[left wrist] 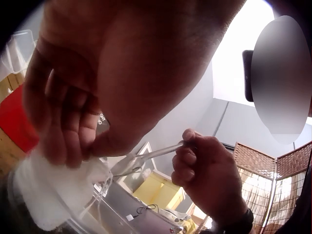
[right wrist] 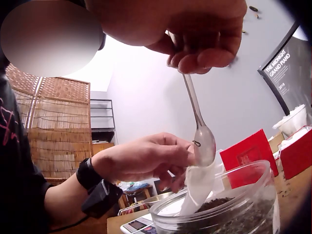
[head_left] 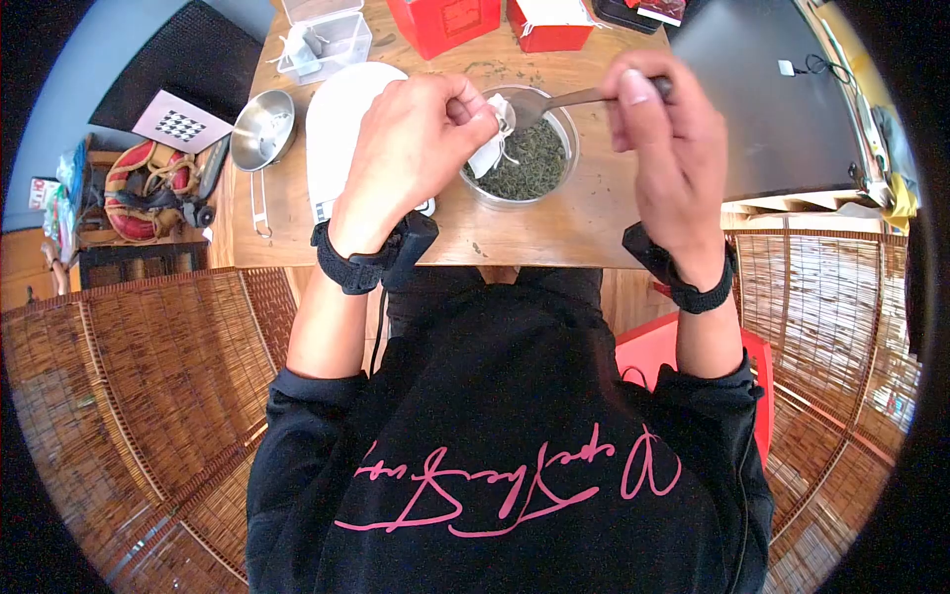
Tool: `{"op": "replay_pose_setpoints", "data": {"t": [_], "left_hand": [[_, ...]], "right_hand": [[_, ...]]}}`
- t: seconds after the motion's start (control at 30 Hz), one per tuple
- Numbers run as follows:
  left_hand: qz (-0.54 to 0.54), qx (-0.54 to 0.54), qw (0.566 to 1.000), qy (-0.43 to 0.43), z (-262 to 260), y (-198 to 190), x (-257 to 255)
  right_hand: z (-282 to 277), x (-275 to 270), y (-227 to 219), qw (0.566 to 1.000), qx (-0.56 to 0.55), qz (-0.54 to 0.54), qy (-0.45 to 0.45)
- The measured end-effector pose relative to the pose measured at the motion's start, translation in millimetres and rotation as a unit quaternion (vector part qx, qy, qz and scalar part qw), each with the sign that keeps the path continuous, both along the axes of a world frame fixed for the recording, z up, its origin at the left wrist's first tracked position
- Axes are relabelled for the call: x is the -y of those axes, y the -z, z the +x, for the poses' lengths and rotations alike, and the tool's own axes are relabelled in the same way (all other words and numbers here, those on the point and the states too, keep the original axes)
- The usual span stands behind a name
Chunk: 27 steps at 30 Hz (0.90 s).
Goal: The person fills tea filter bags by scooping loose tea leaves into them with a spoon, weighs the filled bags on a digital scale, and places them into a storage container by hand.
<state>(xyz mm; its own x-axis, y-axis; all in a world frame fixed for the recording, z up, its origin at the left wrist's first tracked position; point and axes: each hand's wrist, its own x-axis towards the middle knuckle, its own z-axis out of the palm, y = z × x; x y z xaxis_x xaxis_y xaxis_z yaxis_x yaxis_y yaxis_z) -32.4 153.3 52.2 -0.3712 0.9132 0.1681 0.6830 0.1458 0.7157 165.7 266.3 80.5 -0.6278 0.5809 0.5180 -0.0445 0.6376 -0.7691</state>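
Observation:
Thumb and fingers of my left hand (head_left: 411, 139) pinch a small white drawstring tea bag (head_left: 485, 158) near its top. The bag hangs over a clear round container (head_left: 573, 148) of dark green dried tea leaves (head_left: 534, 168), its thin string dangling. My right hand (head_left: 678, 148) grips the handle of a spoon (head_left: 582, 97), held to the right of the container. In the right wrist view the spoon's bowl (right wrist: 205, 146) points down right at the mouth of the bag (right wrist: 197, 187). The left wrist view shows the bag (left wrist: 48, 185) close up, below my fingers.
A white kitchen scale (head_left: 332, 129) lies partly under my left arm. Left of it is a metal pan (head_left: 259, 148) with a long handle. Behind stand a clear plastic box (head_left: 348, 45) and two red boxes (head_left: 445, 28). Loose tea crumbs dot the wooden table (head_left: 614, 218).

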Motion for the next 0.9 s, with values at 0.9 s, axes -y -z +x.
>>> {"op": "replay_pose_setpoints", "data": {"t": [0.9], "left_hand": [[-0.045,0.061,0.997,0.028,-12.2,2.1,5.9]], "right_hand": [[19.9,-2.6,92.5,0.957,-0.047,-0.285,0.013]]}}
